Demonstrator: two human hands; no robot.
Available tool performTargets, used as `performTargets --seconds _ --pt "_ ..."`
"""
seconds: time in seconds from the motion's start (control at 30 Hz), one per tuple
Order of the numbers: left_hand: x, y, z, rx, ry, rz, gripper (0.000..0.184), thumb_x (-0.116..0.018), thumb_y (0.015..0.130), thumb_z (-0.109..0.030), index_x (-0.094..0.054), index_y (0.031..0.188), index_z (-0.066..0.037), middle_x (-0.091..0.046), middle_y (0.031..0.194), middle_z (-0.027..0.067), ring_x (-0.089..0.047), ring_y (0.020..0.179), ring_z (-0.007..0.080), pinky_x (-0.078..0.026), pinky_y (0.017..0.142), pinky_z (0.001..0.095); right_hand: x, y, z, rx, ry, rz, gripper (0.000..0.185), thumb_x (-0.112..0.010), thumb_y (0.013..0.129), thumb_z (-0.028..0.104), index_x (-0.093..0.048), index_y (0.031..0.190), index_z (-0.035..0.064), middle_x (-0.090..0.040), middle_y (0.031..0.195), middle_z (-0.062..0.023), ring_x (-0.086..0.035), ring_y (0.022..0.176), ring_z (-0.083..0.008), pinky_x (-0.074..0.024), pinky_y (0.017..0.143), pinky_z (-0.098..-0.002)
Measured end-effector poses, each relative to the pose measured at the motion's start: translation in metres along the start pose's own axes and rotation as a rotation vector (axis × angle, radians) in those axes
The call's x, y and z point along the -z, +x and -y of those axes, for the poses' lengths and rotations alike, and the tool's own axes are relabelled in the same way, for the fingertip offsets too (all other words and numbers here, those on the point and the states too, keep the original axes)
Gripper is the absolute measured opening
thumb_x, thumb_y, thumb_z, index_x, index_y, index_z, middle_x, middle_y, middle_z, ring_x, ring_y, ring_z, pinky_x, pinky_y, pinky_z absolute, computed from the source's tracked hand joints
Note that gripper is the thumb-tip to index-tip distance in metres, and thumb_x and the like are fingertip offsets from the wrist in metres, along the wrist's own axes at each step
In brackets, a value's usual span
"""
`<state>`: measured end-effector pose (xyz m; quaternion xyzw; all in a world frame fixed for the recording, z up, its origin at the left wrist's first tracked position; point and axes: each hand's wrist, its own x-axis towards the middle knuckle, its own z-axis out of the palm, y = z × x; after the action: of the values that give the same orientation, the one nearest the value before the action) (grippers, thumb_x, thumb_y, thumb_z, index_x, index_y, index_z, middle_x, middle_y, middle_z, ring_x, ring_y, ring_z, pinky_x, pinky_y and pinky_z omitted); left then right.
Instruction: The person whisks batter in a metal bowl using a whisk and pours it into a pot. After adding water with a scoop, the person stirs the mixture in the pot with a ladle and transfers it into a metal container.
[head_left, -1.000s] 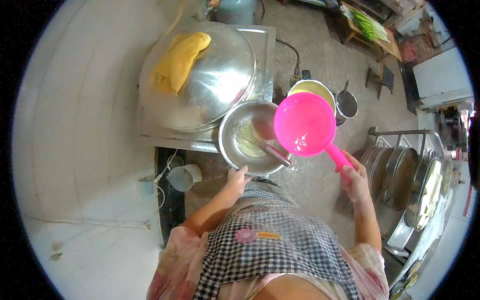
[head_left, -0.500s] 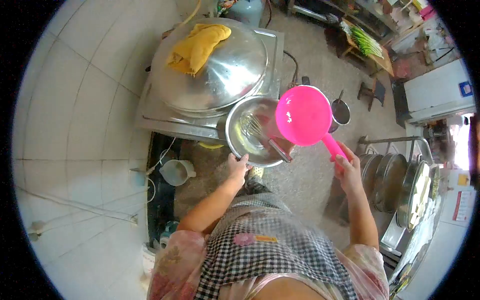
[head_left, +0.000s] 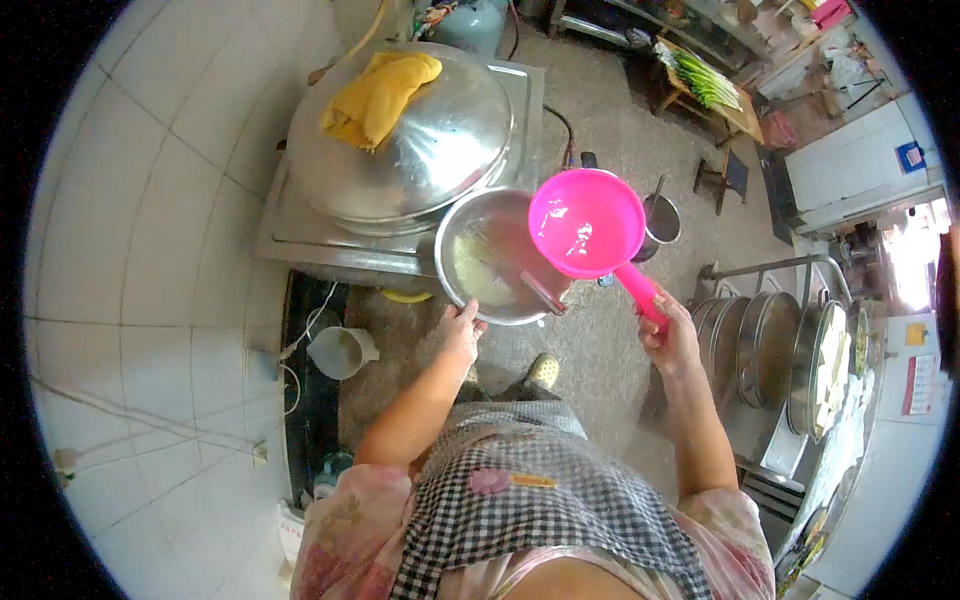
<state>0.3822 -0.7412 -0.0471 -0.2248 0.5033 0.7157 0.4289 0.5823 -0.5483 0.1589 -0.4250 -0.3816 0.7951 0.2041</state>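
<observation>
My left hand (head_left: 460,330) grips the near rim of a steel bowl (head_left: 512,311), thumb over the edge. Cloudy, pale liquid lies in the bowl and covers the wires of a whisk; the whisk's handle (head_left: 543,294) leans on the right side of the rim. In my right hand (head_left: 670,335) is the handle of a bright pink plastic dipper (head_left: 600,258). Its cup is above the bowl's right edge and hides part of it. Clear, rippling liquid glints inside the dipper.
A large domed steel lid (head_left: 400,165) with a yellow cloth (head_left: 380,98) covers the stove (head_left: 330,243). A white plastic jug (head_left: 342,352) sits low at the left. Round steel trays (head_left: 770,345) stand in a rack at the right. Behind the dipper is a dark pot (head_left: 662,220).
The liquid in the bowl looks higher and cloudier, and the whisk wires are now hidden. The dipper has tilted, so its contents show. The whole view has shifted slightly.
</observation>
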Motion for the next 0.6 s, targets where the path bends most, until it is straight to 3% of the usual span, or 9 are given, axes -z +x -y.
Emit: performTargets --seconds 0.17,0.2,0.3,0.33,0.47,0.6 --pt "-0.018 -0.003 -0.004 0.000 0.047 -0.132 0.038 -0.067 0.076 -0.016 -0.049 0.109 -0.010 -0.054 0.104 0.0051 -0.052 0.083 0.0226 -0.043 0.077 0.0367 0.019 0.010 0.015 -0.025 0.074 0.046 0.041 -0.051 0.084 0.015 -0.041 0.122 0.0029 -0.054 0.079 -0.0075 -0.042 0.050 -0.0057 -0.0296 0.038 -0.0162" --pt "-0.025 -0.009 -0.007 -0.006 -0.016 -0.172 0.043 -0.066 0.076 -0.012 -0.047 0.114 -0.010 -0.052 0.110 0.0072 -0.054 0.091 0.0260 -0.044 0.083 0.0405 0.025 0.014 0.018 -0.029 0.084 0.051 0.040 -0.051 0.084 0.015 -0.042 0.121 0.0032 -0.054 0.079 -0.0073 -0.042 0.050 -0.0057 -0.0295 0.038 -0.0161" --pt "-0.023 0.010 0.008 -0.121 -0.275 -0.116 0.040 -0.063 0.078 -0.007 -0.046 0.114 -0.005 -0.054 0.108 0.0095 -0.055 0.091 0.0232 -0.047 0.078 0.0399 0.039 0.022 0.031 -0.025 0.088 0.078 0.040 -0.051 0.083 0.015 -0.043 0.120 0.0039 -0.054 0.080 -0.0069 -0.042 0.050 -0.0057 -0.0293 0.038 -0.0160" --pt "-0.010 0.028 0.018 -0.175 -0.308 -0.010 0.042 -0.061 0.077 -0.002 -0.045 0.116 -0.003 -0.052 0.111 0.0134 -0.054 0.098 0.0271 -0.047 0.084 0.0429 0.044 0.023 0.034 -0.027 0.082 0.088 0.039 -0.051 0.083 0.015 -0.043 0.120 0.0041 -0.054 0.081 -0.0068 -0.042 0.050 -0.0056 -0.0293 0.038 -0.0159" --pt "-0.002 0.035 0.020 -0.156 -0.300 0.075 0.040 -0.056 0.080 -0.003 -0.043 0.117 0.000 -0.054 0.110 0.0140 -0.053 0.101 0.0292 -0.043 0.089 0.0436 0.065 0.030 0.045 -0.012 0.063 0.038 0.042 -0.053 0.082 0.016 -0.043 0.121 0.0034 -0.054 0.080 -0.0066 -0.042 0.050 -0.0056 -0.0293 0.038 -0.0159" --pt "-0.012 0.028 0.018 -0.144 -0.301 -0.005 0.036 -0.057 0.078 -0.002 -0.047 0.113 0.000 -0.054 0.107 0.0133 -0.054 0.097 0.0277 -0.044 0.087 0.0434 0.075 0.036 0.059 0.016 -0.033 0.062 0.046 -0.054 0.081 0.017 -0.042 0.123 0.0026 -0.054 0.079 -0.0068 -0.042 0.049 -0.0055 -0.0302 0.038 -0.0159"
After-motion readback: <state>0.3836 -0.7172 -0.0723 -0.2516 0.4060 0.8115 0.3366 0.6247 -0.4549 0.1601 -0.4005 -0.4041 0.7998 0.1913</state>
